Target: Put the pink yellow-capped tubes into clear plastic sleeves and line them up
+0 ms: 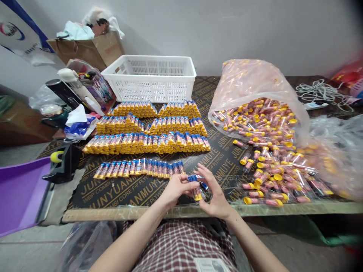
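Note:
My left hand (pixel 177 190) pinches a small clear tube (pixel 197 192) between thumb and fingers, above the table's front edge. The tube has a blue top, a yellow end and pinkish contents. Curved around its right side is my right hand (pixel 214 196), fingers apart, the thumb close to the yellow end. Whether it touches the tube I cannot tell. Small blue pieces (pixel 204 185) show between the hands, partly hidden. Just beyond my left hand, a single row of blue-topped tubes (pixel 138 167) lies side by side. Behind it are stacked rows of like tubes (pixel 147 142).
A white plastic basket (pixel 153 85) stands behind the stacks. On the right, yellow-capped tubes (pixel 272 181) spill from a large translucent bag (pixel 255 81). A black tape dispenser (pixel 64 164), a purple dustpan (pixel 24 192) and bottles (pixel 81 88) are at the left. A white cable (pixel 323 92) lies far right.

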Available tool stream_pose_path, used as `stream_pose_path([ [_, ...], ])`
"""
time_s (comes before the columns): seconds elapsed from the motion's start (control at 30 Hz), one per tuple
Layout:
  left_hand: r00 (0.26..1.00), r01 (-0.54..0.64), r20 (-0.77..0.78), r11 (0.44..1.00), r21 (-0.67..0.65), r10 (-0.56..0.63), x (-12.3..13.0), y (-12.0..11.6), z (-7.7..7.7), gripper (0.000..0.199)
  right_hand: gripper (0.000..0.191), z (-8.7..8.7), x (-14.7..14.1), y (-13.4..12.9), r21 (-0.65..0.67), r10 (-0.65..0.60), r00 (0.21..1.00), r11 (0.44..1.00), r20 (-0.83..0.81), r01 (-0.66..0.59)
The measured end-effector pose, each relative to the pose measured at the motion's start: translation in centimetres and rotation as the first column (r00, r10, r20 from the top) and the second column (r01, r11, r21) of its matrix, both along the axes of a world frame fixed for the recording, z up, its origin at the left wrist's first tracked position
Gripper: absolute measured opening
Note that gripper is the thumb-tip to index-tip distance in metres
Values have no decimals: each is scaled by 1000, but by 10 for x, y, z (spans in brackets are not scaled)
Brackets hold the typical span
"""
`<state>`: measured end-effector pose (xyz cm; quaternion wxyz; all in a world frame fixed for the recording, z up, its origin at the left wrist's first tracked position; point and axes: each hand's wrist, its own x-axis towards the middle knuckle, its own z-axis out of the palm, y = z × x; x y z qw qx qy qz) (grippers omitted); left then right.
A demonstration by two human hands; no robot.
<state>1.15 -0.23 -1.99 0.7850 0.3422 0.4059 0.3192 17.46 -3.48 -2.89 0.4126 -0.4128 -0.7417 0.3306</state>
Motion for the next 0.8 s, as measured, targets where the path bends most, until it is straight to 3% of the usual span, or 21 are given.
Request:
stream_pose_path([
  [0.1,999,38,-9,999,0,-38,1,-1,1,38,84,-2,1,1,-14,64,998,998,-4,-64],
  [0.5,1000,24,-18,1000,3,-24,6,-3,5,41,83,-5,-1,-1,-14,26,998,1000,-61,-27],
  [0.57,999,15,-51,999,48,-13,6,4,2,40,84,-2,1,2,-35,35,998,999,-45,-37],
  [0.63,975,-17,-213,982,186,57,7,18,-3,36,84,-1,10,11,-36,-7,1000,999,-2,7],
  [0.67,930,-20,-344,955,295,126,7,26,-7,34,83,-2,17,17,-19,-69,997,997,38,70],
  [0.73,728,75,-610,848,525,314,9,45,-15,31,75,-6,40,33,53,-276,947,961,165,271],
  [0.8,473,279,-754,735,618,455,12,61,-22,29,58,-13,71,50,155,-515,782,856,350,494],
])
